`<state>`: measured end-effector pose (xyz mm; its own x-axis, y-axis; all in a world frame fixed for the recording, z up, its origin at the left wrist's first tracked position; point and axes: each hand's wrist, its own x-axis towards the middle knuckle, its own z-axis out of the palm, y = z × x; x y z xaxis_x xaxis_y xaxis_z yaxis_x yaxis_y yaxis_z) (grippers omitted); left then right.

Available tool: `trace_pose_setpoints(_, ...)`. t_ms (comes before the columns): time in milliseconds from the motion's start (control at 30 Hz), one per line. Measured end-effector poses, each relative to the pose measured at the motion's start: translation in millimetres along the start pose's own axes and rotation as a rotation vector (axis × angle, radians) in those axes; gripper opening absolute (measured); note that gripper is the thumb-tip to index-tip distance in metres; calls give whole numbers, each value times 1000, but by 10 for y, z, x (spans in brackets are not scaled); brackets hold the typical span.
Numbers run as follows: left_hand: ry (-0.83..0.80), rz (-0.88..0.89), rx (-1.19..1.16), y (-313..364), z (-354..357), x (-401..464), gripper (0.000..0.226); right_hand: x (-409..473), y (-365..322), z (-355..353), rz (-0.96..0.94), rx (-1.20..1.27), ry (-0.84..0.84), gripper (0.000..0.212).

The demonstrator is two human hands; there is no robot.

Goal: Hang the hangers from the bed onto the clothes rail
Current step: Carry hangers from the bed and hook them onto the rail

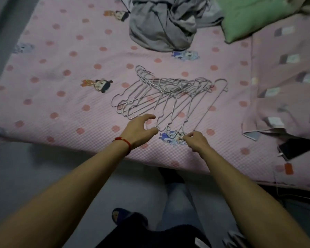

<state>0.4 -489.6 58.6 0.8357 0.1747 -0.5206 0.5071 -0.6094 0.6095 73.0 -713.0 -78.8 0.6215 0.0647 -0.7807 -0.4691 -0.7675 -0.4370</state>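
A heap of thin wire hangers [168,93] lies fanned out on the pink dotted bedsheet [64,90], their hooks bunched at the far side and their long bars running back toward the near edge of the bed. The left hand [138,131], with a red string bracelet [123,142] at the wrist, hovers over the nearest loops, fingers curved and spread apart from the thumb, with hanger wire lying in the gap between them; whether the fingertips touch the wire I cannot tell. The right hand [195,140] sits just beside it, fingertips drawn together in a pinch at the near end of one hanger, right over a small cartoon figure printed on the sheet. Beyond the heap lie a crumpled grey garment [161,27] and a green pillow [249,17]. A dark phone [295,148] rests near the bed's right edge.
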Motion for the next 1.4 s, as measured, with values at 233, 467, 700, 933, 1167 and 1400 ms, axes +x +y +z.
trace_pose_setpoints(233,2,-137,-5,240,226,770,55,1304,-53,-395,122,-127,15,103)
trace_pose_setpoints(467,32,-248,-76,128,258,1037,55,1923,-261,-21,308,-157,191,142)
trace_pose_setpoints(700,47,-330,-136,57,167,953,54,1648,-447,-150,268,-17,257,133)
trace_pose_setpoints(933,163,-324,-313,154,-134,663,48,721,-976,-330,-204,-125,70,102)
trace_pose_setpoints(1167,426,-517,-890,-218,-631,-166,75,-455,-1886,339,-677,-176,-420,31)
trace_pose_setpoints(1400,908,-532,-1385,-922,-961,-1878,67,-1876,-2397,1565,-879,-490,-985,52)
